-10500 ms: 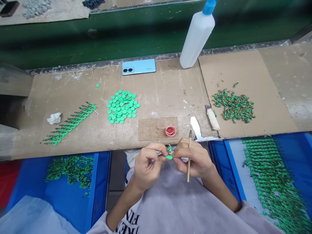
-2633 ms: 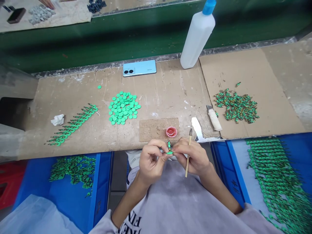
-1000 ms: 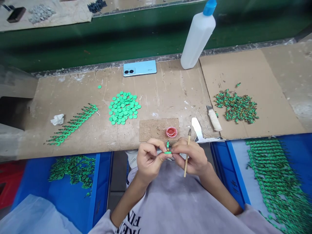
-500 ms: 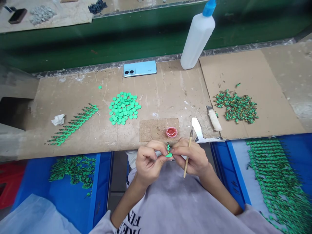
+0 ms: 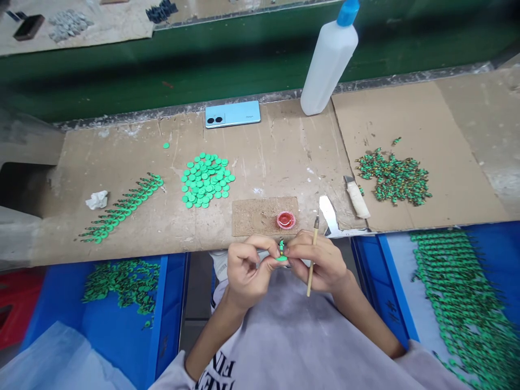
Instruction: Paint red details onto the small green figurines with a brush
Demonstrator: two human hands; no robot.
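Observation:
A tiny green figurine point(image 5: 281, 247) stands upright on a round green base point(image 5: 281, 259) between my two hands. My left hand point(image 5: 248, 265) pinches the figurine and its base from the left. From the other side, the thumb and forefinger of my right hand point(image 5: 319, 261) meet the figurine, while a thin wooden-handled brush point(image 5: 312, 268) rests slanted in the same hand, tip upward. Just beyond the fingers, a small dish of red liquid point(image 5: 286, 220) sits on a brown board point(image 5: 255, 218).
Loose green discs point(image 5: 206, 181) lie beyond the left hand, beside a row of based figurines point(image 5: 122, 210). Right are a wrapped blade point(image 5: 357, 199) and a figurine pile point(image 5: 396, 176). A phone point(image 5: 233, 115) and white bottle point(image 5: 330, 65) stand behind. Blue bins point(image 5: 166, 319) flank my lap.
The figurine has turned slightly between my fingertips. Both hands stay in nearly the same place, and the brush has shifted barely at all.

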